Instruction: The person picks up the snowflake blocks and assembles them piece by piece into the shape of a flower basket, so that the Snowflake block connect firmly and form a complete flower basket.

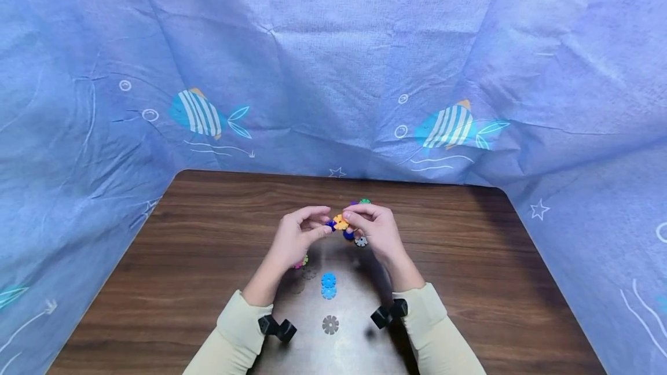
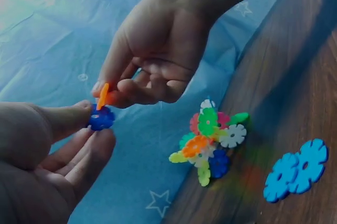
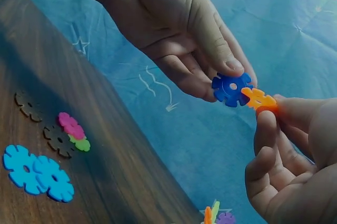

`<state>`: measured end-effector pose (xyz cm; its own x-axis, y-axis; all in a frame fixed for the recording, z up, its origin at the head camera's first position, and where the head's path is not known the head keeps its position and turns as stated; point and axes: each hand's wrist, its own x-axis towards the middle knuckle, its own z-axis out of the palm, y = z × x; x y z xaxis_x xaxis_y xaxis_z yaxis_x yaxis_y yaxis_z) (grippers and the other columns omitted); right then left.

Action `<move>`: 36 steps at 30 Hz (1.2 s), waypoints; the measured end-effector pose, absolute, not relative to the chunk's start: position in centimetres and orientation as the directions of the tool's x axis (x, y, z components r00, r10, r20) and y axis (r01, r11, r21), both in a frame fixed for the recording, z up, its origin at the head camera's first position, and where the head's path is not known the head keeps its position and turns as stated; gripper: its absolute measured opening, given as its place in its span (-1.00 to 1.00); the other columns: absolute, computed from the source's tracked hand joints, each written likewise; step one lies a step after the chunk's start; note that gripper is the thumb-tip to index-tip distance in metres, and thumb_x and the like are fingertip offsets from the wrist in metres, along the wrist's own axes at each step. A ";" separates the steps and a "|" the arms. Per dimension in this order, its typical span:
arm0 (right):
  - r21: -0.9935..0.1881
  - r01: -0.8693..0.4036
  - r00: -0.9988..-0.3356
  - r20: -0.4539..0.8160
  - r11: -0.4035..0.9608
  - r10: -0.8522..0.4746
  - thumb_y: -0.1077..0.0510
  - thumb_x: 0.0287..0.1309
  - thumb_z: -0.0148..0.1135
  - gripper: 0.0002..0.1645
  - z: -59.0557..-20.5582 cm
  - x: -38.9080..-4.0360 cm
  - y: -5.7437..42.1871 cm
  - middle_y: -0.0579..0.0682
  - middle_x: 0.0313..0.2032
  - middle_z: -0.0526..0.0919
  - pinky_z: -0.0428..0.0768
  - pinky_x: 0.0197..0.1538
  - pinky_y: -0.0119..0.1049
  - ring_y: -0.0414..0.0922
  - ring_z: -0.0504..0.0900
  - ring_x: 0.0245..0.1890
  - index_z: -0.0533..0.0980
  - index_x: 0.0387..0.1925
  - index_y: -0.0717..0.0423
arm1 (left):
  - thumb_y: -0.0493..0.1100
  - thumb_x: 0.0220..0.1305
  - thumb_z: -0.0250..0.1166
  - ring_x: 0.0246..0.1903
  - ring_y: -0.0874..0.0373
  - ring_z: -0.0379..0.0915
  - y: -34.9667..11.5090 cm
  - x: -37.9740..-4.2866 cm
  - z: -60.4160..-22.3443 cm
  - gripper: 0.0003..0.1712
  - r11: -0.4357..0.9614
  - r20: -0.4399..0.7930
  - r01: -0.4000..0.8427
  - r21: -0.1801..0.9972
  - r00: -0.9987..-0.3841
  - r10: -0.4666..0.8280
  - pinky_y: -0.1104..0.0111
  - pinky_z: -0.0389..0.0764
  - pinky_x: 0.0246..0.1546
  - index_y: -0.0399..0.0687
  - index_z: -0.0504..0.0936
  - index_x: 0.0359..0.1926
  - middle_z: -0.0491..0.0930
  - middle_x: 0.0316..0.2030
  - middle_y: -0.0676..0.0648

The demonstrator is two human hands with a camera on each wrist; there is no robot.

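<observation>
My left hand (image 1: 293,238) pinches a dark blue snowflake disc (image 3: 232,89) between thumb and fingers, above the table. Facing it, my right hand (image 1: 381,232) pinches an orange snowflake disc (image 3: 258,98) by its edge. The two notched discs meet edge to edge, standing crosswise to each other; in the left wrist view the orange one is seen nearly edge-on. Fingertips cover part of both. Beyond the hands, a cluster of joined discs (image 2: 208,121) in several colours sits on the table, partly hidden behind the right hand in the head view.
Two overlapping light blue discs (image 1: 328,286) lie on the brown wooden table (image 1: 208,219). Nearer me lies a greyish disc (image 1: 330,324). A pink disc (image 3: 71,125) overlaps a lime green one (image 3: 81,143) beside dark brown discs (image 3: 59,141). Blue fish-print cloth (image 1: 333,103) hangs behind.
</observation>
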<state>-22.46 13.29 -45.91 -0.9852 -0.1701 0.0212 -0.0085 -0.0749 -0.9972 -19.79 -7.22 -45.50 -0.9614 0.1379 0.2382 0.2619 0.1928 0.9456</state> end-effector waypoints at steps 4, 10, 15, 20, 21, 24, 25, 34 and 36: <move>-0.998 0.003 -0.980 0.010 -0.062 -0.197 0.16 0.35 0.35 -0.66 -45.9 -22.5 13.2 -0.01 -0.44 0.75 0.57 -0.48 -0.38 -0.16 0.66 -0.53 0.63 -0.06 0.41 | -0.36 0.24 0.45 -0.28 0.06 0.74 -7.9 -20.0 -45.2 -0.66 0.220 0.196 0.217 0.951 -0.974 0.114 0.44 0.71 -0.26 -0.29 0.72 0.05 0.76 -0.19 -0.24; -0.983 -0.113 -0.949 0.064 0.142 -0.308 0.21 0.30 0.37 -0.79 -46.5 -21.3 13.5 0.27 -0.35 0.70 0.58 -0.49 -0.38 -0.15 0.60 -0.54 0.69 -0.10 0.26 | -0.41 0.24 0.42 -0.35 0.20 0.69 -8.8 -20.1 -44.4 -0.75 0.155 0.218 0.211 0.965 -0.976 -0.029 0.40 0.75 -0.28 -0.32 0.76 -0.05 0.73 -0.23 -0.29; -0.854 -0.306 -0.860 0.058 0.421 -0.507 0.15 0.23 0.44 -0.78 -48.0 -20.2 13.0 -0.04 -0.35 0.76 0.65 -0.34 -0.37 -0.23 0.65 -0.42 0.72 -0.14 0.19 | -0.42 0.24 0.41 -0.36 0.28 0.63 -9.2 -20.3 -44.1 -0.78 0.155 0.239 0.226 0.962 -0.969 -0.067 0.48 0.70 -0.29 -0.30 0.76 -0.07 0.73 -0.20 -0.29; -0.669 -0.436 -0.785 -0.045 0.602 -0.618 0.06 0.13 0.54 -0.75 -49.2 -19.4 12.8 -0.23 -0.37 0.72 0.63 -0.25 -0.38 -0.30 0.62 -0.35 0.74 -0.17 0.05 | -0.40 0.24 0.43 -0.33 0.31 0.62 -9.7 -20.5 -44.0 -0.80 0.143 0.281 0.269 0.953 -0.957 -0.074 0.53 0.66 -0.27 -0.28 0.78 -0.09 0.75 -0.18 -0.28; -0.637 -0.457 -0.772 -0.062 0.621 -0.632 0.04 0.10 0.56 -0.73 -49.4 -19.3 12.8 -0.23 -0.36 0.70 0.60 -0.24 -0.39 -0.30 0.60 -0.34 0.74 -0.17 0.02 | -0.40 0.24 0.43 -0.33 0.31 0.62 -9.8 -20.5 -44.1 -0.80 0.137 0.291 0.279 0.951 -0.954 -0.075 0.53 0.65 -0.27 -0.28 0.78 -0.10 0.75 -0.18 -0.28; -0.559 -0.523 -0.736 -0.085 0.644 -0.672 -0.03 0.00 0.62 -0.66 -49.8 -19.2 13.0 -0.22 -0.33 0.65 0.52 -0.21 -0.40 -0.28 0.53 -0.30 0.76 -0.16 -0.06 | -0.40 0.23 0.44 -0.33 0.33 0.62 -10.0 -20.5 -44.0 -0.81 0.130 0.311 0.299 0.945 -0.947 -0.084 0.54 0.65 -0.26 -0.29 0.79 -0.11 0.76 -0.18 -0.29; -0.545 -0.542 -0.724 -0.084 0.640 -0.684 -0.04 -0.02 0.64 -0.64 -49.9 -19.2 13.0 -0.21 -0.32 0.63 0.50 -0.21 -0.40 -0.27 0.52 -0.29 0.76 -0.15 -0.08 | -0.40 0.23 0.44 -0.33 0.33 0.61 -10.1 -20.5 -43.9 -0.81 0.127 0.315 0.304 0.944 -0.945 -0.087 0.55 0.64 -0.26 -0.30 0.78 -0.11 0.76 -0.18 -0.30; -0.528 -0.634 -0.653 -0.026 0.565 -0.757 0.05 0.15 0.53 -0.75 -50.3 -19.0 12.7 -0.20 -0.25 0.66 0.54 -0.16 -0.43 -0.31 0.54 -0.25 0.78 -0.11 -0.11 | -0.39 0.25 0.43 -0.33 0.31 0.60 -10.7 -20.1 -43.8 -0.81 0.133 0.287 0.274 0.952 -0.954 -0.089 0.54 0.63 -0.28 -0.30 0.78 -0.10 0.76 -0.18 -0.29; -0.532 -0.653 -0.638 0.003 0.539 -0.770 0.07 0.25 0.44 -0.78 -50.3 -18.9 12.6 -0.20 -0.22 0.68 0.58 -0.12 -0.43 -0.33 0.57 -0.23 0.77 -0.07 -0.07 | -0.39 0.25 0.43 -0.32 0.29 0.61 -10.9 -20.0 -43.8 -0.80 0.141 0.280 0.267 0.953 -0.956 -0.086 0.54 0.63 -0.27 -0.28 0.78 -0.09 0.76 -0.18 -0.28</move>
